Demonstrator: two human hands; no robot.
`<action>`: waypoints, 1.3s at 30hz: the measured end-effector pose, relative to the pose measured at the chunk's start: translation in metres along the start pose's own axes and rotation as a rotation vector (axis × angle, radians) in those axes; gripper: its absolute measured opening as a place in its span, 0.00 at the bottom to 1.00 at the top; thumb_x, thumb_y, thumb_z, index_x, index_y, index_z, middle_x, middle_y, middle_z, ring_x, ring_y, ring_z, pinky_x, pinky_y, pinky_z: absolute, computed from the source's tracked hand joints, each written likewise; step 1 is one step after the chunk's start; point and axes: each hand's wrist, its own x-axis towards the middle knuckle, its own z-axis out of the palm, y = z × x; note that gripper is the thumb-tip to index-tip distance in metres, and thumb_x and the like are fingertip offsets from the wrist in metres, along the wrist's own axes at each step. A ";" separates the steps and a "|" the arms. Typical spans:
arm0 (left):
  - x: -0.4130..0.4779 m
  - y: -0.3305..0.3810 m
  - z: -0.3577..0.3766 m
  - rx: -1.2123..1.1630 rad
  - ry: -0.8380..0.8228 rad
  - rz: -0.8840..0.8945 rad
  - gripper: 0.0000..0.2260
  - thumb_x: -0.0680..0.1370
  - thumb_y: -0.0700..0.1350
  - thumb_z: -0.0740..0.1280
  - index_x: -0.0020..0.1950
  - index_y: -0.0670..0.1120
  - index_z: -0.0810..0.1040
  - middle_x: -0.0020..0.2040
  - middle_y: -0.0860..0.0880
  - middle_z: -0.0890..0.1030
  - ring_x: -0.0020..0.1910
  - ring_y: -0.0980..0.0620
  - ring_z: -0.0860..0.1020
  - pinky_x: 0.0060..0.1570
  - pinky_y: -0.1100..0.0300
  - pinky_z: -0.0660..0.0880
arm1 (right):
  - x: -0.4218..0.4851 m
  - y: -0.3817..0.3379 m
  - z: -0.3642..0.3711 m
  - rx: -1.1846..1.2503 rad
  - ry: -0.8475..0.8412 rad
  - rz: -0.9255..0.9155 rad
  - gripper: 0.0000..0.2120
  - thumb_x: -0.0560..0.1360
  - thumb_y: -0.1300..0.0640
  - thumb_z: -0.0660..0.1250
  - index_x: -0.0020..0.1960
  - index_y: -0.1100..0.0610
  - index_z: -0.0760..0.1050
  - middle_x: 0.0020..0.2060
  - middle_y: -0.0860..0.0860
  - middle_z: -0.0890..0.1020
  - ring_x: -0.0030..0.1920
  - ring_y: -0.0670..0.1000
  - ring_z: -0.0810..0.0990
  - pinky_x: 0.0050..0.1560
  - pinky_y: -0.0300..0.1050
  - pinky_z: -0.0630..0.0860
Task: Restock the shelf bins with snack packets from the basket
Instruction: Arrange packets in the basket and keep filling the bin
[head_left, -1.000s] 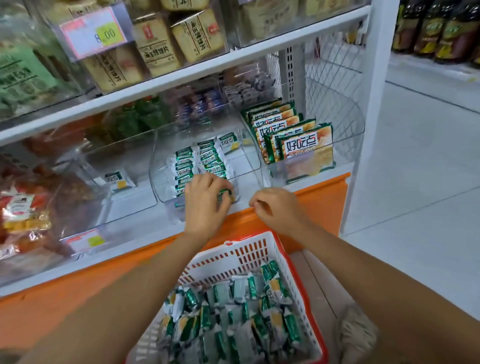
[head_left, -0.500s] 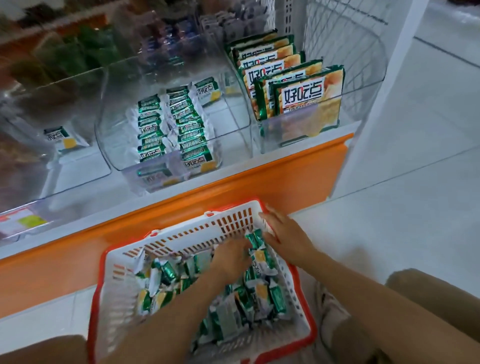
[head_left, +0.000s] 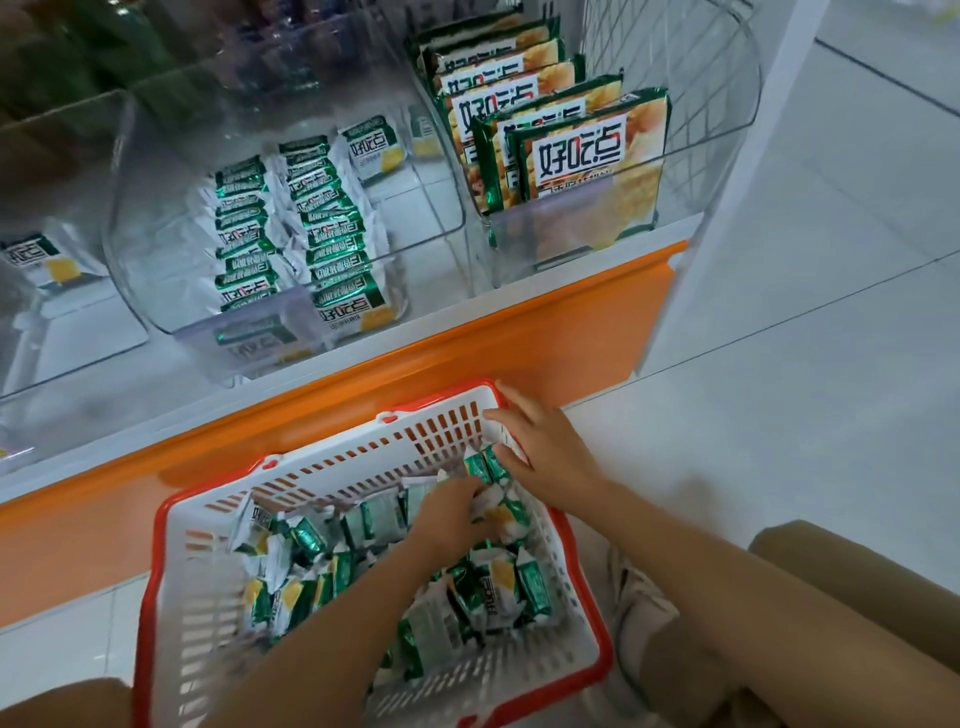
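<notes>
You've got big green-edged cracker bags (head_left: 582, 156) standing in a row up right, wire mesh (head_left: 649, 47) behind them, an orange base panel (head_left: 519, 353) below, pale floor tiles (head_left: 831, 415) alongside.

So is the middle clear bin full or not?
Partly full. Two rows of small packets run front to back in the middle bin, and bare floor shows beside them.

Pale tiled floor (head_left: 831, 415) (grey grout lines) beneath an orange shelf base (head_left: 545, 332)
</notes>
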 end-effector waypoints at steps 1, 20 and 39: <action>-0.004 -0.002 -0.009 -0.155 0.005 0.017 0.16 0.77 0.51 0.71 0.58 0.44 0.73 0.54 0.43 0.78 0.53 0.41 0.77 0.52 0.50 0.72 | 0.001 -0.002 -0.001 0.007 -0.013 -0.036 0.22 0.80 0.46 0.53 0.71 0.52 0.69 0.77 0.49 0.60 0.72 0.53 0.64 0.70 0.55 0.64; -0.091 0.050 -0.177 -0.710 0.670 0.288 0.19 0.71 0.57 0.75 0.59 0.56 0.76 0.38 0.34 0.78 0.32 0.34 0.74 0.33 0.42 0.74 | 0.033 -0.099 -0.102 0.757 0.293 -0.137 0.09 0.72 0.60 0.74 0.48 0.57 0.74 0.43 0.53 0.85 0.44 0.50 0.85 0.45 0.50 0.83; -0.017 0.080 -0.332 -0.475 0.878 0.142 0.12 0.75 0.44 0.74 0.57 0.49 0.78 0.41 0.47 0.76 0.32 0.55 0.70 0.33 0.65 0.68 | 0.139 -0.109 -0.185 0.058 0.480 -0.248 0.21 0.79 0.55 0.63 0.72 0.55 0.69 0.72 0.54 0.70 0.72 0.54 0.66 0.73 0.54 0.61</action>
